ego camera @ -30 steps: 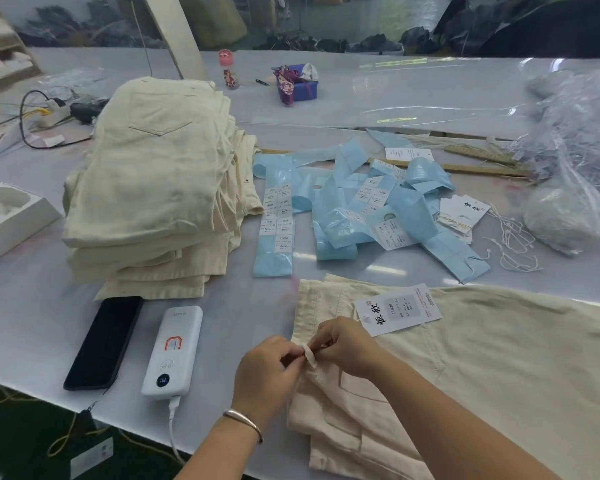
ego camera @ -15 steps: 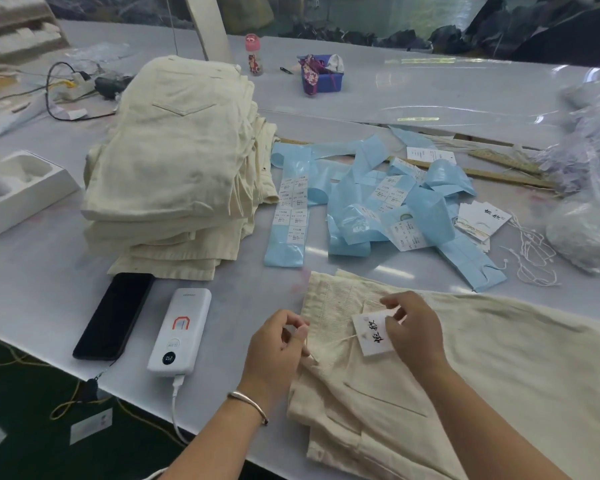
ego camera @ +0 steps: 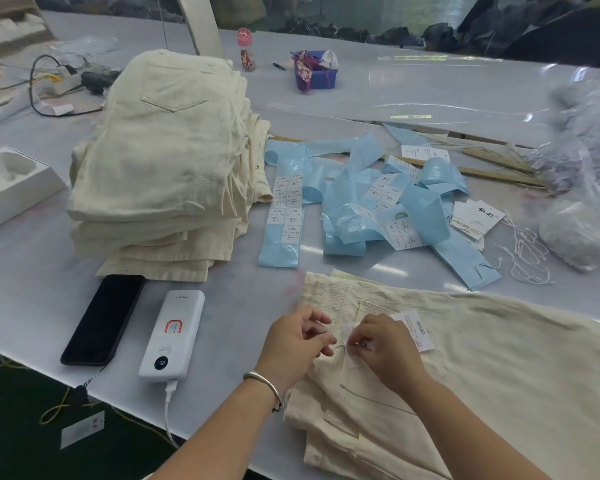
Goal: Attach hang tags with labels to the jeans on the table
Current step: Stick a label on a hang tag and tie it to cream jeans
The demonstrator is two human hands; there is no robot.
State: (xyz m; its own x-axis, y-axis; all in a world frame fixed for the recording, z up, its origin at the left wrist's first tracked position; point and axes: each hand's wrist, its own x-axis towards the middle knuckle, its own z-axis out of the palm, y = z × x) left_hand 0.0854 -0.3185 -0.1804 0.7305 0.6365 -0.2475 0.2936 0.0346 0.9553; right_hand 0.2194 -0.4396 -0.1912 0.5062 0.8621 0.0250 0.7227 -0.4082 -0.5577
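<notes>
Both hands pinch hang tag (ego camera: pixel 414 329) on jeans (ego camera: pixel 499 368) waistband.

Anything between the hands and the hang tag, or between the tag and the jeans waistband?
Nothing visible. The right hand already pinches the hang tag, which lies on the jeans at the waistband; the left hand is beside it.

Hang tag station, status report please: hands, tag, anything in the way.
Both hands at the waistband of the cream jeans. Right hand pinches the hang tag; left hand fingers curled, grip unclear. Nothing blocking.
</notes>
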